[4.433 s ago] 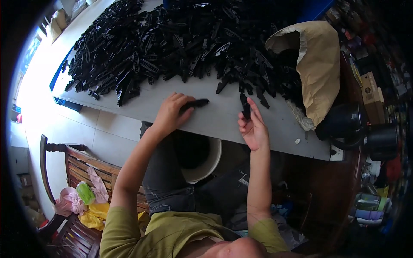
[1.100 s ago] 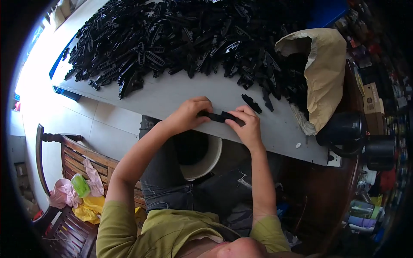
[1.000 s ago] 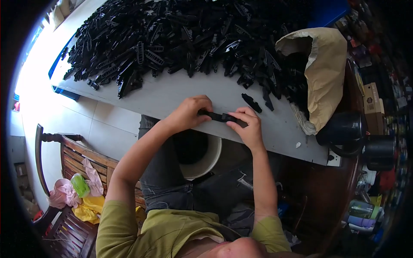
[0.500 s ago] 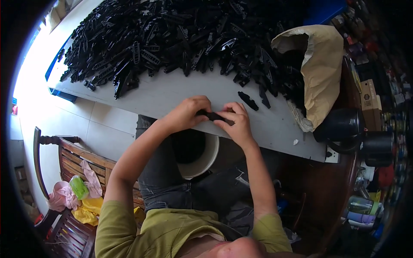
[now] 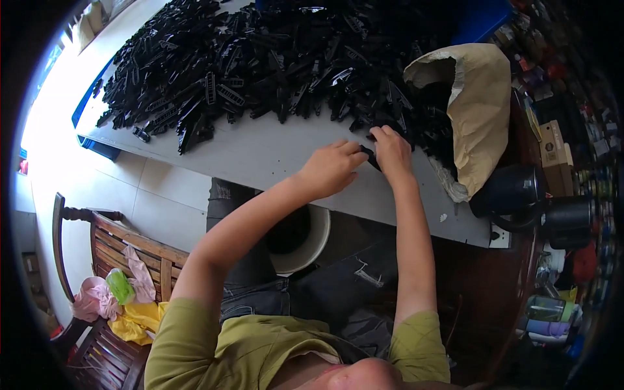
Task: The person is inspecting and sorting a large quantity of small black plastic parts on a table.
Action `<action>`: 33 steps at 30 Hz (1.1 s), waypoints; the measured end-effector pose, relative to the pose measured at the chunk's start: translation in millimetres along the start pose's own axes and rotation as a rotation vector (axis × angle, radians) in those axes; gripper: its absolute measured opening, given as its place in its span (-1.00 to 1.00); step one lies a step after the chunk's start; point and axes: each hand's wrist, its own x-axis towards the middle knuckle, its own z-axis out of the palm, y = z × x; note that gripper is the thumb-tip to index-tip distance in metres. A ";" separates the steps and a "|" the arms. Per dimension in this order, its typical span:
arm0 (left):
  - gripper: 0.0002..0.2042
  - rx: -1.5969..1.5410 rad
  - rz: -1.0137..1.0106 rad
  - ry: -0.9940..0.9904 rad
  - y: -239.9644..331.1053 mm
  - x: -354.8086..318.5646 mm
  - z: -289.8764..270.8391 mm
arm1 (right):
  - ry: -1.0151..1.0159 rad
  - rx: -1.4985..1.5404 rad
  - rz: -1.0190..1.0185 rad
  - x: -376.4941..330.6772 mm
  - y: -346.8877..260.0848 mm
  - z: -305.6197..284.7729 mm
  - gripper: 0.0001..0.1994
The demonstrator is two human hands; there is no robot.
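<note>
Left hand [image 5: 331, 170] curled over grey counter [image 5: 260, 153], fingers closed toward small black plastic part [image 5: 369, 156], seen only as dark sliver between both hands. Right hand [image 5: 392, 149] set just beside left, fingers bent down onto same part at edge of black parts heap [image 5: 260, 58]. Exact grip on part cannot be told: mostly hidden by fingers. Brown paper sack [image 5: 478, 110] lain open right of hands, touching heap. White bucket [image 5: 302, 237] seen below counter edge, by knees.
</note>
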 end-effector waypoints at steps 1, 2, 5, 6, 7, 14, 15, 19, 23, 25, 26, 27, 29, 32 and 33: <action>-0.67 0.091 0.036 0.072 -1.2 5.6 8.2 | -0.019 0.001 -0.020 -0.3 0.5 -0.8 -0.74; -0.67 0.090 0.042 0.073 -6.3 8.9 16.3 | -0.016 -0.003 -0.017 -0.6 -0.7 -3.4 -0.74; -0.70 0.247 0.105 0.092 -16.6 15.4 32.3 | -0.019 -0.035 -0.015 -6.9 -1.4 -9.2 -0.78; -0.71 0.238 0.111 0.062 -20.4 12.4 34.3 | 0.147 0.053 -0.072 -12.0 -1.7 -9.8 -0.80; -0.73 0.221 0.126 0.033 -20.8 12.5 36.3 | 0.314 0.130 -0.122 -20.1 1.4 -13.0 -0.82; -0.74 -0.023 0.034 -0.011 -21.2 -29.8 4.5 | 0.049 1.278 0.585 -67.6 -26.1 -7.6 -0.75; -0.73 -0.054 0.042 -0.006 -20.4 -33.1 3.1 | 0.033 1.315 0.611 -74.1 -30.0 -4.4 -0.72; -0.74 -0.072 0.131 -0.018 -20.6 -43.6 -5.3 | 0.011 1.154 0.492 -80.4 -49.0 1.6 -0.73; -0.76 -0.067 0.181 -0.061 -20.1 -46.7 -13.3 | 0.060 0.696 0.140 -76.4 -55.4 -0.6 -0.70; -0.78 -0.126 0.165 -0.107 -16.5 -49.6 -19.4 | 0.006 0.655 0.141 -77.8 -57.5 -7.0 -0.70; -0.78 -0.127 0.161 -0.107 -17.4 -50.3 -18.2 | -0.046 0.612 0.140 -78.0 -57.2 -9.2 -0.70; -0.79 -0.207 0.095 -0.078 -18.7 -50.8 -16.3 | -0.049 0.614 0.141 -78.0 -56.6 -10.2 -0.70; -0.79 -0.291 0.027 -0.051 -20.5 -50.3 -15.9 | -0.002 0.599 0.057 -79.2 -54.6 -13.1 -0.70; -0.79 -0.458 -0.168 -0.111 -26.8 -47.0 -18.9 | -0.129 0.531 0.082 -79.3 -45.3 -17.6 -0.71; -0.79 -0.455 -0.150 -0.134 -29.0 -46.5 -19.1 | -0.130 0.533 0.084 -76.5 -44.5 -15.9 -0.71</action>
